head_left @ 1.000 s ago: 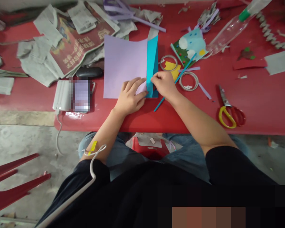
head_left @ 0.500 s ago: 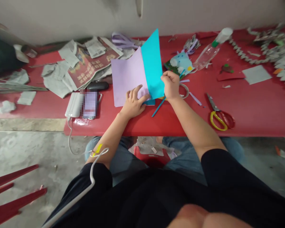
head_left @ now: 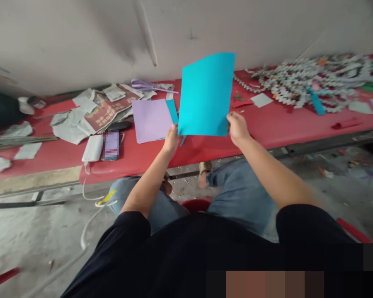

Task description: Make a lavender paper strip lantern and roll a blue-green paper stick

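I hold a turquoise paper sheet (head_left: 207,95) upright in the air above the front of the red table (head_left: 267,124). My left hand (head_left: 170,140) pinches its lower left corner and my right hand (head_left: 237,127) grips its lower right corner. A lilac paper sheet (head_left: 151,120) lies flat on the table just left of my left hand, with a strip of another turquoise sheet (head_left: 173,111) showing along its right edge.
Newspapers (head_left: 96,109) cover the table's left part, beside a phone (head_left: 111,145) on a white power bank (head_left: 93,148) with a dangling cable. A heap of folded paper chains (head_left: 311,80) lies at the far right. A wall stands behind the table.
The turquoise sheet has come off the lilac sheet and is now raised in both hands. My left hand left the lilac sheet. The view has tilted up and swung right.
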Demonstrator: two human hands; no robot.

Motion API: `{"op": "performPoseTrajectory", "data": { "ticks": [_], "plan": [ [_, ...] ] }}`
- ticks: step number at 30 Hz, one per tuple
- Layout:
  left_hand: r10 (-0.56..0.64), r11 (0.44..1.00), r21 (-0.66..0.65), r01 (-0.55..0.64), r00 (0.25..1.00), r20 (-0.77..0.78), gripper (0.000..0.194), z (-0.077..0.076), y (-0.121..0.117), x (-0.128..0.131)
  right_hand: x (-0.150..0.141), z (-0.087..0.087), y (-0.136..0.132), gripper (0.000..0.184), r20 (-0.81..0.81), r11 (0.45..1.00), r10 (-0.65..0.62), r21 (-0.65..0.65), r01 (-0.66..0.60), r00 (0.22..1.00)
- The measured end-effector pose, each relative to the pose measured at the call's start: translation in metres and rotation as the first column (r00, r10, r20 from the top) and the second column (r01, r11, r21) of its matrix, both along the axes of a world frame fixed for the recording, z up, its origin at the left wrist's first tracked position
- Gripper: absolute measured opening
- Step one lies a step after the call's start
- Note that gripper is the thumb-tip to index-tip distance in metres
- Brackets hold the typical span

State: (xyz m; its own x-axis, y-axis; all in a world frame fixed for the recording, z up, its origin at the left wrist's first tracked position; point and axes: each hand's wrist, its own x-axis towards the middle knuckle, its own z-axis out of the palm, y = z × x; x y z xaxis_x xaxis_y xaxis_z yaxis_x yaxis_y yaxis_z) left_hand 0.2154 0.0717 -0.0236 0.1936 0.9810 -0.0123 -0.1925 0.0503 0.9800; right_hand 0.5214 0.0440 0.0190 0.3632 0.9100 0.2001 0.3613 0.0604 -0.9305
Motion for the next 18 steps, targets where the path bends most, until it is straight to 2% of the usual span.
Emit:
{"op": "performPoseTrajectory", "data": {
  "ticks": [2, 5, 8, 10, 12, 14, 18],
  "plan": [
    [-0.014, 0.997, -0.075, 0.015, 1.000, 0.012, 0.065, 0.010, -0.014, 0.014, 0.007, -0.004, -0.041, 0.037, 0.067, 0.996, 0.026, -0.092, -0.020, 0.997],
    [-0.012, 0.990, -0.143, -0.007, 0.992, -0.128, 0.041, 0.033, -0.033, 0.018, 0.015, 0.004, -0.077, 0.029, 0.152, 0.985, 0.084, -0.161, -0.060, 0.985],
    [-0.015, 0.990, -0.140, -0.021, 0.967, -0.253, 0.033, 0.053, -0.047, 0.011, 0.010, 0.017, -0.082, 0.025, 0.176, 0.969, 0.161, -0.217, -0.121, 0.971],
    [0.016, 0.995, -0.092, -0.049, 0.943, -0.334, 0.033, 0.060, -0.055, 0.004, -0.001, 0.016, -0.079, 0.023, 0.145, 0.960, 0.177, -0.244, -0.138, 0.973],
    [0.089, 0.995, -0.008, -0.101, 0.913, -0.397, 0.038, 0.058, -0.062, -0.005, -0.017, 0.005, -0.077, 0.018, 0.090, 0.959, 0.144, -0.257, -0.117, 0.985],
    [0.157, 0.987, 0.055, -0.148, 0.882, -0.443, 0.037, 0.049, -0.070, -0.014, -0.034, -0.015, -0.080, 0.020, 0.034, 0.956, 0.102, -0.279, -0.089, 0.994],
    [0.181, 0.982, 0.036, -0.187, 0.855, -0.486, 0.016, 0.029, -0.083, -0.024, -0.057, -0.055, -0.091, 0.025, -0.018, 0.955, 0.025, -0.295, -0.029, 1.000]
  ]
}}
